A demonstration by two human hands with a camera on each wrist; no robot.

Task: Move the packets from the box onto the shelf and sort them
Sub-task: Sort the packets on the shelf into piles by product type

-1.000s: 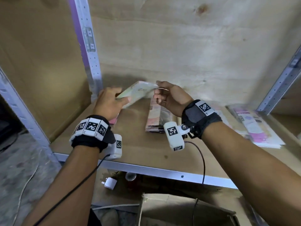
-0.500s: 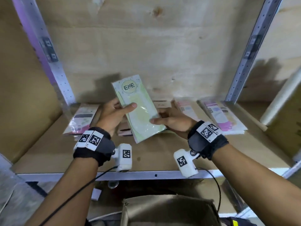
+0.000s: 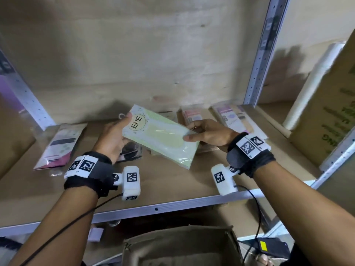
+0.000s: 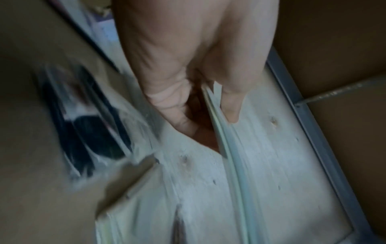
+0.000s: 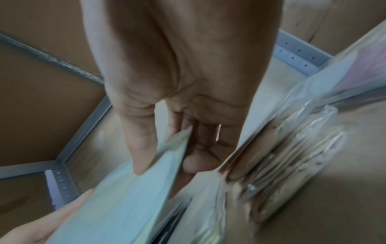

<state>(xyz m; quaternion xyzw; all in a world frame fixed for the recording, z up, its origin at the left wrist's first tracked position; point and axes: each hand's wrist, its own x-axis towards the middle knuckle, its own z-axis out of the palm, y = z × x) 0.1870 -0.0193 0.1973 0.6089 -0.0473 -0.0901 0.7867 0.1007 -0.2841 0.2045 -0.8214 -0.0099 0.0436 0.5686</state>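
Holding a pale green packet (image 3: 160, 138) between both hands, a person stands facing a wooden shelf (image 3: 172, 189) with metal uprights. The packet is flat, printed with the letters "ENE" in a circle, and sits tilted in the air just above the middle of the shelf board. The left hand (image 3: 113, 139) grips its upper left end, thumb on the printed face and fingers curled behind. The right hand (image 3: 208, 134) pinches the right edge, thumb on top and fingers underneath; the right wrist view shows the thumb (image 5: 144, 148) pressed flat on the packet's face.

Other packets lie on the shelf. A pink and black packet (image 3: 59, 144) rests flat at the left, well apart from the hands. A dark packet (image 3: 130, 151) lies just beneath the left hand. A stack of pinkish packets (image 3: 192, 117) sits behind the right hand, and a purple and white stack (image 3: 232, 117) lies further right, near the upright (image 3: 263, 52).

Below the shelf edge, an open cardboard box (image 3: 180, 246) stands in front of the person. A large printed carton (image 3: 330, 112) sits at the far right.
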